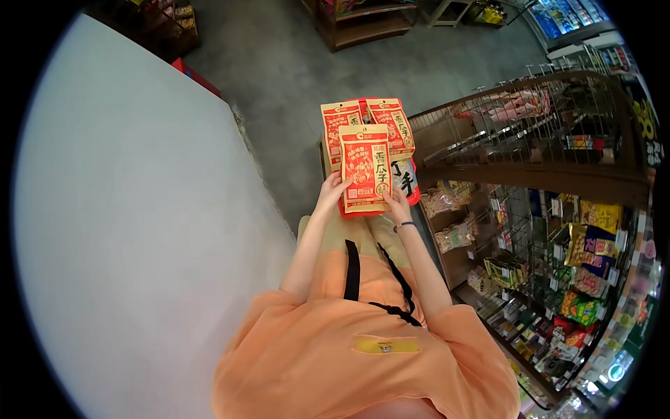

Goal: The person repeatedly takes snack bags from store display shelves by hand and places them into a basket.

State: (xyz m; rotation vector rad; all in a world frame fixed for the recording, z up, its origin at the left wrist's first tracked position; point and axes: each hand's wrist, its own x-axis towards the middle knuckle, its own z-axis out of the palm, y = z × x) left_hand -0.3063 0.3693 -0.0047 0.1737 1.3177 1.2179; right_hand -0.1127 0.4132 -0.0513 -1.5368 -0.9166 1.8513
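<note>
A red-and-cream bag of sunflower seeds [364,167] faces up in front of my body. My left hand [332,191] pinches its lower left edge, and my right hand [398,207], with a dark band at the wrist, grips its lower right corner. Behind it are two matching bags, one at the left [335,126] and another at the right [395,127]. They rest on a red-edged display [417,190] with large black characters, mostly covered by the bags.
Close on the left stands a large white wall or panel [139,209]. On the right, a brown shelf rack [530,181] holds several hanging snack packets [593,244]. Grey floor [279,77] stretches ahead to a wooden shelf [363,24] and a lit cooler [569,17].
</note>
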